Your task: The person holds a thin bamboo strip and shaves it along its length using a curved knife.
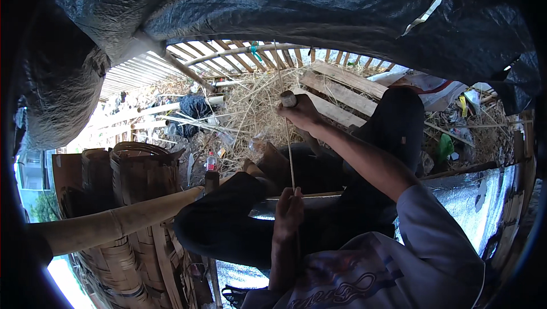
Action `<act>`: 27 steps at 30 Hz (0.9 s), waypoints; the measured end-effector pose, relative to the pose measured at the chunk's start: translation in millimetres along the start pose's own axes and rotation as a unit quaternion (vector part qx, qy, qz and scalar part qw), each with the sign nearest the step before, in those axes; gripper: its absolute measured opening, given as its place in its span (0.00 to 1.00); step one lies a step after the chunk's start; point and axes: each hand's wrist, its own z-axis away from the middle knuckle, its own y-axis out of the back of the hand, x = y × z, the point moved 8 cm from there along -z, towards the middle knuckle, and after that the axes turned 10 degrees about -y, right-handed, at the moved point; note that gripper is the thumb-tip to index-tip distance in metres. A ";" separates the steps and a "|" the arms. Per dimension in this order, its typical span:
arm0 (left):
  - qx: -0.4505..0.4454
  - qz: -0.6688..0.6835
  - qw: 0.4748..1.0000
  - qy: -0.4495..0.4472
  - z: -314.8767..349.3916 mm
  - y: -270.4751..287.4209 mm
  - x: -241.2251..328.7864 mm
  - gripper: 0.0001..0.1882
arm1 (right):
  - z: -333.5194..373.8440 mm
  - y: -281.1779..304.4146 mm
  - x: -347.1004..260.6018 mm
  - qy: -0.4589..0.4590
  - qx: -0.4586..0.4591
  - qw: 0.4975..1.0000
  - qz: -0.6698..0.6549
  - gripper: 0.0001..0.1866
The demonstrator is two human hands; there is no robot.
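Note:
A long, thin bamboo strip (pixel 291 164) runs upright through the middle of the view, between my two hands and on past the right one. My left hand (pixel 289 211) is closed round its lower part, close to my body. Farther out, my right hand (pixel 305 114) grips a tool with a thick wooden handle (pixel 288 99), whose round pale end faces up. The strip passes right beside this hand. What lies below the right hand is dark, so the tool's working end cannot be made out. My dark-trousered legs (pixel 228 215) are folded under the hands.
Thin shavings (pixel 256 104) lie heaped beyond my hands, beside wooden planks (pixel 342 98). A thick bamboo pole (pixel 114 226) and woven bamboo pieces (pixel 142 178) stand at the left. Black sheeting (pixel 285 1) hangs overhead, before a slatted bamboo fence (pixel 228 55). Litter is scattered around.

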 end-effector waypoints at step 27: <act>0.120 -0.041 0.988 -0.092 -18.7 30.5 16.9 0.14 | 80.3 -14.9 -52.9 0.071 -0.125 0.989 0.025 0.18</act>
